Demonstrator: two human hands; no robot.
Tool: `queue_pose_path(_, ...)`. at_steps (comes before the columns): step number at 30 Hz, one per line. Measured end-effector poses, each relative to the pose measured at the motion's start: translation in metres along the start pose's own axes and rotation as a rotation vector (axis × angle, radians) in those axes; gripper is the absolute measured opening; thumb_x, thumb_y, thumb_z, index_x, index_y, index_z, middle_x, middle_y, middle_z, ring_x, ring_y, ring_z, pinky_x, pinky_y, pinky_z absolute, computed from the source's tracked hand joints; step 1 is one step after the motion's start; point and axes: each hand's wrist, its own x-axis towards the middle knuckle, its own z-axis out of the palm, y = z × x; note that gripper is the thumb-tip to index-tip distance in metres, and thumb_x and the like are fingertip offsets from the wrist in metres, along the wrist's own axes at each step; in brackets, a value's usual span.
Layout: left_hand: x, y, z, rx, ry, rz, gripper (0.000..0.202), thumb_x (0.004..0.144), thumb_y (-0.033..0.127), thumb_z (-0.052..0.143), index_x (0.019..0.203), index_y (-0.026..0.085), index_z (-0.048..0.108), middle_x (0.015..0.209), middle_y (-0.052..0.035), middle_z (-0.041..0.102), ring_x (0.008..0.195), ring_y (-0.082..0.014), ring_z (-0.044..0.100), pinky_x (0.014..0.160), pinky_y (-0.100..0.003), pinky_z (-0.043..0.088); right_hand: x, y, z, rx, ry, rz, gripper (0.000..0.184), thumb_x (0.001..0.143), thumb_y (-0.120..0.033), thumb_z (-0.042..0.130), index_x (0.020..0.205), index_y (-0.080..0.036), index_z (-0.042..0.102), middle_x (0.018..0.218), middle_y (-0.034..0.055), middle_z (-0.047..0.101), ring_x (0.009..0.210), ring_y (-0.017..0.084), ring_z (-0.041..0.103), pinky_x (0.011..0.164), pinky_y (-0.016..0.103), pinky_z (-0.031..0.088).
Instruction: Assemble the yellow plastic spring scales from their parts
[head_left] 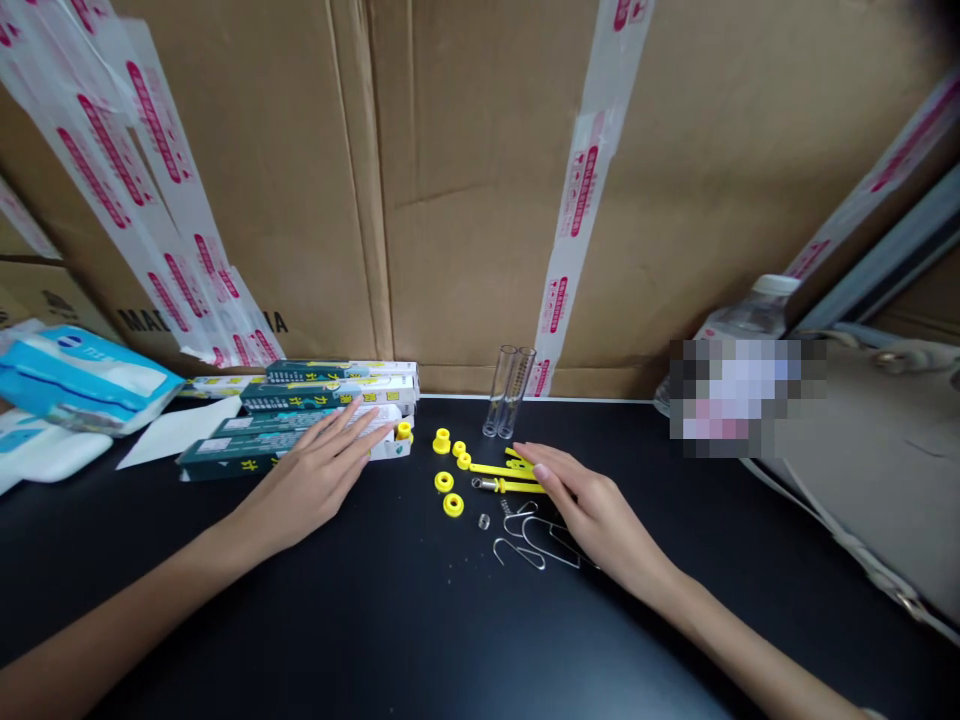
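My left hand [319, 475] lies flat with fingers stretched out on a stack of green and white boxes [300, 420] at the left of the black table [420, 620]. My right hand [592, 510] rests on the table with fingers extended over yellow plastic rods [502, 478] and bent wire hooks [529, 545]. Several small yellow caps [448, 470] lie between the hands. Two clear tubes [508, 390] lie just beyond the yellow parts, near the cardboard.
A cardboard wall [465, 200] with printed tape strips closes off the back. Blue and white packets [75, 380] lie at far left. A plastic bottle [750, 315] and a beige bag [885, 470] sit at right.
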Motion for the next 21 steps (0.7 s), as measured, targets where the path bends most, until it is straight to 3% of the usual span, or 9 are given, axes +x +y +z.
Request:
queue_pose_path(5,0.013,0.009,0.002,0.143,0.142,-0.070,0.037,0.100,0.032,0.051,0.134,0.020,0.060,0.139,-0.0119,0.062,0.134,-0.0377,0.047,0.099,-0.055,0.044,-0.001,0.001,0.003,0.000,0.005,-0.008,0.039,0.103,-0.039,0.044,0.126,-0.019,0.069,0.129,0.0094,0.070,0.124,0.025,0.063,0.109,0.052,0.047)
queue_pose_path(11,0.044,0.023,0.013,0.205,0.215,-0.058,0.035,0.096,0.041,0.058,0.112,0.013,0.070,0.109,-0.0150,0.072,0.105,-0.0367,0.060,0.083,-0.050,0.046,0.000,-0.001,0.003,-0.008,0.042,-0.030,0.035,0.103,-0.036,0.046,0.124,-0.021,0.069,0.126,0.0091,0.072,0.124,0.026,0.063,0.108,0.052,0.048)
queue_pose_path(15,0.054,0.028,0.020,0.229,0.222,-0.034,0.026,0.097,0.032,0.056,0.107,0.014,0.071,0.101,-0.0141,0.073,0.098,-0.0349,0.060,0.077,-0.048,0.046,0.000,-0.002,0.002,-0.014,0.057,-0.044,0.034,0.102,-0.036,0.047,0.124,-0.022,0.070,0.125,0.0091,0.073,0.123,0.026,0.064,0.106,0.050,0.050)
queue_pose_path(21,0.051,0.028,0.019,0.206,0.232,-0.007,0.019,0.096,0.017,0.056,0.103,0.015,0.073,0.101,-0.0123,0.074,0.097,-0.0330,0.060,0.077,-0.045,0.045,0.000,0.000,0.001,-0.015,0.060,-0.001,0.036,0.103,-0.036,0.044,0.122,-0.020,0.070,0.124,0.0095,0.073,0.117,0.025,0.068,0.104,0.048,0.052)
